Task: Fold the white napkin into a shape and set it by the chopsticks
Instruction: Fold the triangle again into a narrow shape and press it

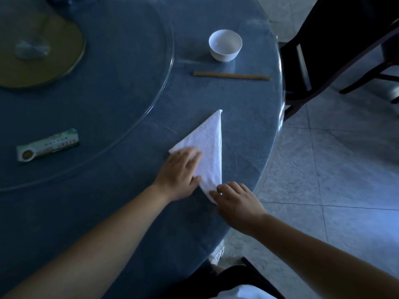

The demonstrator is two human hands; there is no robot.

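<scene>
The white napkin is lying just right of the frame's centre as a flat, layered triangle, its long point aiming up toward the chopsticks, which are well apart from it in the upper right. It is looking soft, light and limp, like terry cloth, so it is likely to be sagging or unfolding if lifted by one corner; gripping the stacked layers near the straight right edge seems safer. The left hand is pressing its left part, fingers together and flat. The right hand is curling its fingertips onto the bottom corner; whether it is pinching, I cannot tell. A white bowl is sitting above the chopsticks on the blue table.
</scene>
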